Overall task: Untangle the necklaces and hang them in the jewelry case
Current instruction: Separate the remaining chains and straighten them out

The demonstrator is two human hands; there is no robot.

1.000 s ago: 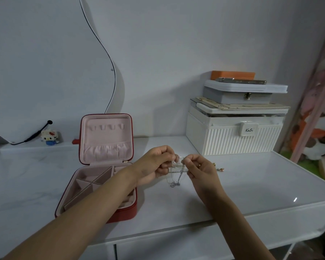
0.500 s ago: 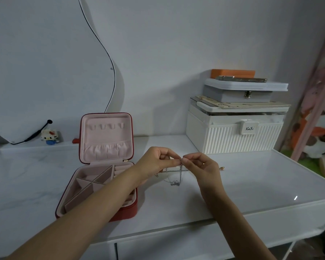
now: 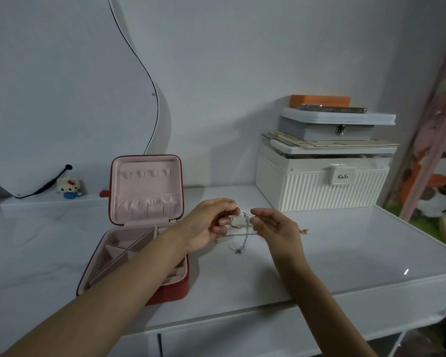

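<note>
A glossy white marble-look surface (image 3: 62, 240) spans the view, with a curved white mirror panel (image 3: 62, 86) leaning against the wall at the back left. At the back right stands a white ribbed plastic storage box (image 3: 317, 186), carrying a stack of flat boards, a grey latched case (image 3: 330, 127) and an orange box (image 3: 319, 100). Left of centre sits the red square jewelry case (image 3: 139, 228), open, its pink-lined lid upright with four small hooks and a gathered pocket, its divided tray partly hidden by the left forearm. The left hand (image 3: 206, 228) and right hand (image 3: 276, 228) are raised just above the surface, close together, each pinching the tangled thin silver and gold necklaces (image 3: 245, 228) between thumb and fingertips; loose chain ends hang down between them. A small cat figurine (image 3: 68, 188) stands beside the mirror.
</note>
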